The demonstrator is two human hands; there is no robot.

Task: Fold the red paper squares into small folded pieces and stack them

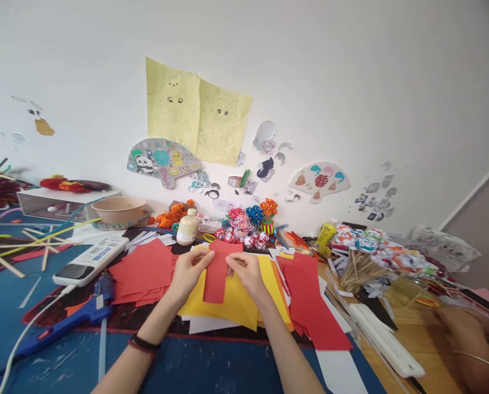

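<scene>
A long red paper strip is held up over the table between both hands. My left hand pinches its left edge near the top, and my right hand pinches the right edge. Under the strip lies yellow paper on top of white sheets. A pile of red paper pieces lies to the left, and longer red strips lie to the right.
A blue glue gun and a white power strip lie at the left. A glue bottle, a bowl and paper flowers stand by the wall. Another person's arm rests at the lower right.
</scene>
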